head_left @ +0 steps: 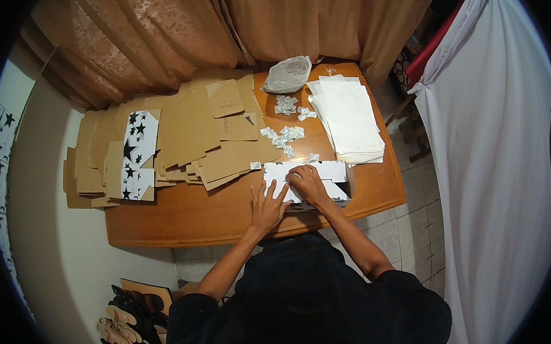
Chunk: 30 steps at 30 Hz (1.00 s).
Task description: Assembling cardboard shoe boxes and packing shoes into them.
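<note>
A white cardboard box (335,171) with black patches along its near side sits at the table's front edge, its right end showing an opening. My left hand (269,209) rests against the box's left part with fingers spread. Over the middle of the top panels, my right hand (307,184) is curled, its fingertips bent down on the flap seam; what lies under them is hidden. Just beyond the box are small whitish packets (285,136), several in loose piles. One packet (255,165) lies near the box's left corner.
Flattened brown cardboard pieces (188,133) cover the table's left and middle. On them lies a white piece with black stars (142,138). A stack of white sheets (347,119) is at right, a clear plastic bag (288,75) at the back. Shoes (122,326) stand on the floor lower left.
</note>
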### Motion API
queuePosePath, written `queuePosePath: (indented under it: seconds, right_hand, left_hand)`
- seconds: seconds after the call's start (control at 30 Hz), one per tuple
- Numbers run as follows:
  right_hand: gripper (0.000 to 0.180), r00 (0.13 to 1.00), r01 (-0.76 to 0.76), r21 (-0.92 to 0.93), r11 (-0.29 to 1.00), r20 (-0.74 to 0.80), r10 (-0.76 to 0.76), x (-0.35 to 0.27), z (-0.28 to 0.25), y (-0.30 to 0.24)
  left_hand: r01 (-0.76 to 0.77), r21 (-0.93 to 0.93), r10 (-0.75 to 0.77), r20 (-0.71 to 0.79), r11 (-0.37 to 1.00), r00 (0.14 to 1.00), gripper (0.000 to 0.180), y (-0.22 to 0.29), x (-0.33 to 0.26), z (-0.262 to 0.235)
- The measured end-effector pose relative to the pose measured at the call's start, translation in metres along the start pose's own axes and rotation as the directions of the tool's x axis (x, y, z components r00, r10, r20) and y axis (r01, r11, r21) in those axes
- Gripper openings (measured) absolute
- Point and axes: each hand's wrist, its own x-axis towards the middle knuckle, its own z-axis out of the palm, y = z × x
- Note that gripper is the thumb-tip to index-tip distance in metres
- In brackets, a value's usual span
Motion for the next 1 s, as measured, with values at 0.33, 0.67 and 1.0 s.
queuePosePath:
  seconds: [0.33,0.67,1.0]
  right_hand:
    - [0.01,0.997,0.059,-0.019,0.998,0.056,-0.058,-0.004,0.008,-0.005]
    - [0.024,0.971,-0.044,0.082,0.996,0.238,0.024,-0.017,-0.006,-0.006]
    - [0.031,0.935,-0.328,0.083,0.941,-0.11,0.336,-0.019,-0.166,-0.048]
  left_hand:
    - [0.016,0.056,-0.021,0.085,0.998,0.996,0.055,0.002,-0.008,-0.003]
    - [0.068,0.057,-0.075,0.121,0.996,0.99,0.057,0.016,-0.014,-0.007]
    - [0.077,0.0,-0.077,0.105,0.997,0.992,0.056,0.009,-0.005,-0.013]
